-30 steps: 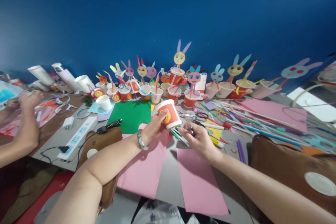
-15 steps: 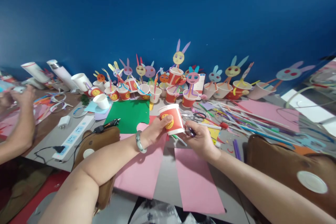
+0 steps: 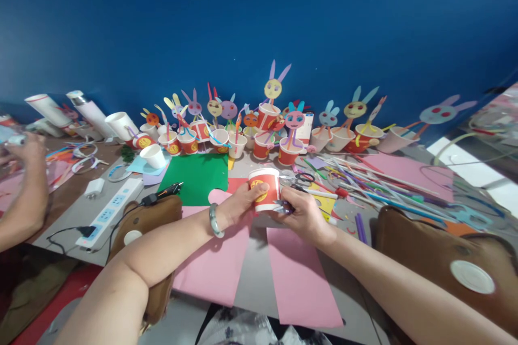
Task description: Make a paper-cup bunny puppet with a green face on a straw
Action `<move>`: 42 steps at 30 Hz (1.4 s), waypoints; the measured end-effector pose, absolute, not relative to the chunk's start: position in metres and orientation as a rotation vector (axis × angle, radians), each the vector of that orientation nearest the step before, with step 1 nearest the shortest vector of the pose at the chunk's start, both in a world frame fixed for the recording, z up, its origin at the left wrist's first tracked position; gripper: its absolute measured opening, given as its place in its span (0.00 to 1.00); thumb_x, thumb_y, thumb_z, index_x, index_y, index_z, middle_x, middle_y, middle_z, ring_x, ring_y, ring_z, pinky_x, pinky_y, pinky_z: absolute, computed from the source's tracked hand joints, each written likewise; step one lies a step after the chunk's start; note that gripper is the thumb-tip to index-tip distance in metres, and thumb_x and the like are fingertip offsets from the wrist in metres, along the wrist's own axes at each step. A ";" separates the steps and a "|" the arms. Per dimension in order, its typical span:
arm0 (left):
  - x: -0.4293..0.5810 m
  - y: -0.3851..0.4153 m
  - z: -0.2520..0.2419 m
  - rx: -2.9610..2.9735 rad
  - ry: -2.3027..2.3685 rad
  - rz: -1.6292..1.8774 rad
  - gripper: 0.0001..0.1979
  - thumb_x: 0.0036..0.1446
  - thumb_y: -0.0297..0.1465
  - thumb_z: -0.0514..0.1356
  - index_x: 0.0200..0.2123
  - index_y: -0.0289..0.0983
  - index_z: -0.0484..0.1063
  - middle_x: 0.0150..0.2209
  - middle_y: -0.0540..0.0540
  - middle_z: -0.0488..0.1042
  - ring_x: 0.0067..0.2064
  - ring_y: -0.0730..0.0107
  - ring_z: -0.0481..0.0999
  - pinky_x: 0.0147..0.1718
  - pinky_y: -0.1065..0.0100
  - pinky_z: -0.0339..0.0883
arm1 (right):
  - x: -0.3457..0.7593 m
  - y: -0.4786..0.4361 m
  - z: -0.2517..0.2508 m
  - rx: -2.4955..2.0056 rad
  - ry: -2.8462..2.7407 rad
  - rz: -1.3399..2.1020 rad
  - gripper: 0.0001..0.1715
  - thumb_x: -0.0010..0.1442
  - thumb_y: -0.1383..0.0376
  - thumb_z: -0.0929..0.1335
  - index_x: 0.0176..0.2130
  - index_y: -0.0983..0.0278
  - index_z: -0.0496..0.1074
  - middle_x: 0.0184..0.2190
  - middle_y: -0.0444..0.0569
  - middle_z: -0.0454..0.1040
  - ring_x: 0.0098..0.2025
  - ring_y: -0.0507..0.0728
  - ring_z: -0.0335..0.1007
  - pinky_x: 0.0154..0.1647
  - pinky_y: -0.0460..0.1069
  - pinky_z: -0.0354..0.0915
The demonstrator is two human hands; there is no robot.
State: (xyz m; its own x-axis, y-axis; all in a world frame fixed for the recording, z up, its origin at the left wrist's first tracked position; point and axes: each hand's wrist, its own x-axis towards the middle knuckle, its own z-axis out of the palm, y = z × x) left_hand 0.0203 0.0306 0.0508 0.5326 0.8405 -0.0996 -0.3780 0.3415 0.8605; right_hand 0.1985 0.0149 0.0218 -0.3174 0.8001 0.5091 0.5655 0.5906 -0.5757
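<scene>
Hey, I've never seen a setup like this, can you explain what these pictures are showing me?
There is no machine here, just a person working bare-handed. Every picture comes from one camera worn on that person's head, looking forward and down. The left hand holds a red-and-white paper cup; the right hand grips a small dark tool near its lower side, too covered to name. On the grey table lie pink sheets, a green sheet and a power strip. Rabbit figures in cups stand before the blue wall.
</scene>
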 end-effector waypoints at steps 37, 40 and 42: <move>0.005 0.045 0.052 1.237 0.516 0.808 0.28 0.47 0.36 0.74 0.51 0.34 0.74 0.45 0.39 0.79 0.46 0.58 0.78 0.46 0.62 0.69 | 0.194 0.012 0.030 -1.128 -1.869 0.491 0.02 0.54 0.65 0.69 0.30 0.62 0.71 0.26 0.48 0.72 0.28 0.54 0.64 0.31 0.49 0.62; 0.005 0.046 0.054 1.235 0.526 0.829 0.29 0.42 0.34 0.76 0.49 0.34 0.74 0.45 0.40 0.79 0.45 0.60 0.77 0.45 0.63 0.69 | 0.194 0.011 0.029 -1.132 -1.864 0.495 0.03 0.53 0.65 0.70 0.29 0.62 0.71 0.26 0.48 0.73 0.28 0.55 0.65 0.31 0.49 0.62; 0.006 0.046 0.055 1.227 0.532 0.831 0.30 0.40 0.34 0.76 0.48 0.34 0.75 0.44 0.40 0.79 0.45 0.59 0.77 0.46 0.62 0.69 | 0.194 0.010 0.029 -1.119 -1.866 0.489 0.03 0.53 0.66 0.70 0.29 0.62 0.71 0.26 0.47 0.74 0.28 0.54 0.65 0.30 0.48 0.62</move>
State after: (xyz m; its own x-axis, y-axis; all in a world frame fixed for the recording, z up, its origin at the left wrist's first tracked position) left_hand 0.0057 0.0464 0.0551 0.6057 0.7921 0.0751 -0.2638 0.1108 0.9582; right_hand 0.1939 0.0100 0.0292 -0.2068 0.8502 0.4842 0.5039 0.5168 -0.6921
